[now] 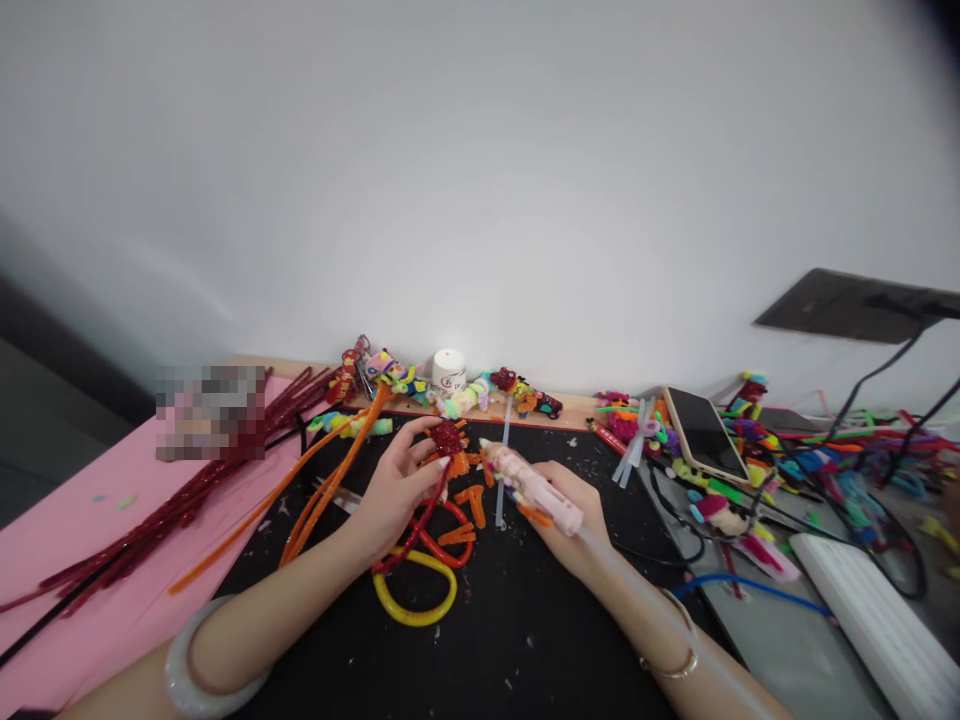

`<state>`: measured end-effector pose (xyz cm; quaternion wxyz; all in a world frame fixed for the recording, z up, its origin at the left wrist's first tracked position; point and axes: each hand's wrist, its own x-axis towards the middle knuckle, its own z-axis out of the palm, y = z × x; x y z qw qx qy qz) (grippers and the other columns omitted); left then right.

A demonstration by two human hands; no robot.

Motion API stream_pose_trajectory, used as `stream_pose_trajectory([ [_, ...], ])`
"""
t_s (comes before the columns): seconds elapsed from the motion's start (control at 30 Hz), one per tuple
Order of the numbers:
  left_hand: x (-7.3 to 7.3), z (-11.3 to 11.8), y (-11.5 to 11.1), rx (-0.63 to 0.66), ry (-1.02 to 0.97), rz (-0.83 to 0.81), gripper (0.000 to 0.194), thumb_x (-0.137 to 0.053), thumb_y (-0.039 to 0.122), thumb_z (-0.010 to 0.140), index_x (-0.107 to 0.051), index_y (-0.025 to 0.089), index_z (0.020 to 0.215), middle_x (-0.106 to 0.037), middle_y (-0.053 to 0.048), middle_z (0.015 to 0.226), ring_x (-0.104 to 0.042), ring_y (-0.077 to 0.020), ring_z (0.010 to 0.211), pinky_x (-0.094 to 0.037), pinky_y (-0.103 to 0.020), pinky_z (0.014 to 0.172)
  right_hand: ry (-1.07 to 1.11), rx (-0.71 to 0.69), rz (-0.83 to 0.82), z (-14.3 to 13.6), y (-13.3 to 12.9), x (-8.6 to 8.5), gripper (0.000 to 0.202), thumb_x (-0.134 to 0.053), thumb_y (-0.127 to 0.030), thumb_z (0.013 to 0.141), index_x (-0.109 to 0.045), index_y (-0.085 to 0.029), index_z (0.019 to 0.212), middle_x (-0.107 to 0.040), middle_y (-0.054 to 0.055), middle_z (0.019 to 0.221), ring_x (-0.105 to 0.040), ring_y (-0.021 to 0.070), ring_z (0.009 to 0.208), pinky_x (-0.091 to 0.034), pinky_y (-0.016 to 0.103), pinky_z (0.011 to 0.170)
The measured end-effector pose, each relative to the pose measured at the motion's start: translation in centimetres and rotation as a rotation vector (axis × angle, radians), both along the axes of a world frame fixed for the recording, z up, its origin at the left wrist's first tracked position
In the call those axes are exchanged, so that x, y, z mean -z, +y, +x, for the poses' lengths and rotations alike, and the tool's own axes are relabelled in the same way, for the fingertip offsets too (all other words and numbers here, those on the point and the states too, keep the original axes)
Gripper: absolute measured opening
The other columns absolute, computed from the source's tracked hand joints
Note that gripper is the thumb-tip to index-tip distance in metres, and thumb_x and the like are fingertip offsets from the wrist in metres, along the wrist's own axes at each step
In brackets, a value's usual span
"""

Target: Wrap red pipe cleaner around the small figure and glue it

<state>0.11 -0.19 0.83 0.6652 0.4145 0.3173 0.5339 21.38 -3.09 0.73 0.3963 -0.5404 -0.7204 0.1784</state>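
Head view shows us the red glitter piece (448, 438) above the far middle of the black mat (517, 640), pinched in our left hand (396, 487). That grip comes at it from about seven o'clock, thumb below and fingertips above, pressed against its sides. Our right hand (576, 500) wraps the pale pink glue gun (536, 490); most of those fingers sit behind the tool, so we cannot tell whether the trigger is squeezed, but the grip is around the body.

What counts between the two is a small gap. The gun's long axis runs from about four o'clock at its rear to ten o'clock at its nozzle, and the red piece lies at about nine o'clock from that tip, near it and seemingly apart. Our left hand is the nearer one, since it has the piece; the right is farther off, with the gun's front end between. A translucent glue stick (664, 606) trails from the rear towards four o'clock, over our right forearm.

At about six o'clock from the nozzle lie short orange pieces (472, 505). At about five o'clock from our left hand we see a red handle loop (450, 560) and a yellow one (416, 617), while long orange stems (346, 465) lie towards nine.
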Motion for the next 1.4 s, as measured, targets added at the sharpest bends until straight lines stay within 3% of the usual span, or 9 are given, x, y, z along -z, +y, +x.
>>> stream_pose_trajectory([
  [0.17, 0.2, 0.0, 0.1, 0.002, 0.050, 0.021, 0.041, -0.065, 0.018, 0.079, -0.045, 0.023, 0.114, -0.059, -0.001, 0.094, -0.049, -0.0038, 0.053, -0.043, -0.016, 0.047, -0.018, -0.130, 0.009, -0.1, -0.3, 0.5, 0.013, -0.065, -0.031, 0.077, -0.061, -0.019, 0.080, -0.063, 0.000, 0.070, -0.058, 0.0133, 0.058, -0.044, 0.022, 0.055],
  [0.4, 0.3, 0.0, 0.0, -0.003, 0.049, 0.010, 0.042, -0.067, 0.020, 0.077, -0.046, 0.025, 0.113, -0.058, -0.001, 0.094, -0.051, -0.0044, 0.054, -0.043, -0.016, 0.048, -0.033, -0.156, -0.002, 0.2, -0.4, 0.7, 0.011, -0.065, -0.028, 0.075, -0.059, -0.020, 0.076, -0.061, -0.001, 0.066, -0.054, 0.0115, 0.053, -0.040, 0.020, 0.049],
  [0.67, 0.6, 0.0, 0.1, 0.003, 0.063, 0.040, 0.041, -0.066, 0.019, 0.078, -0.046, 0.026, 0.113, -0.059, -0.001, 0.092, -0.052, -0.0043, 0.053, -0.043, -0.015, 0.046, -0.039, -0.133, -0.055, 0.2, -0.4, 0.7, 0.008, -0.065, -0.022, 0.073, -0.058, -0.021, 0.075, -0.059, -0.003, 0.064, -0.053, 0.0112, 0.053, -0.039, 0.019, 0.048],
  [1.13, 0.4, 0.0, 0.1, 0.013, 0.045, 0.031, 0.042, -0.066, 0.017, 0.078, -0.045, 0.025, 0.114, -0.058, -0.002, 0.094, -0.051, -0.0041, 0.053, -0.043, -0.015, 0.045, -0.047, -0.093, -0.075, 0.2, -0.3, 1.4, 0.011, -0.067, -0.027, 0.073, -0.057, -0.021, 0.074, -0.057, -0.004, 0.061, -0.054, 0.0108, 0.053, -0.039, 0.018, 0.048],
  [1.4, 1.1, -0.2, 0.4, 0.036, 0.014, 0.073, 0.041, -0.065, 0.017, 0.079, -0.045, 0.024, 0.115, -0.060, -0.001, 0.093, -0.048, -0.0036, 0.052, -0.040, -0.015, 0.045, -0.049, -0.086, -0.056, 0.2, -0.5, 1.0, 0.013, -0.064, -0.030, 0.076, -0.057, -0.021, 0.073, -0.059, -0.003, 0.061, -0.054, 0.0111, 0.052, -0.039, 0.019, 0.046],
])
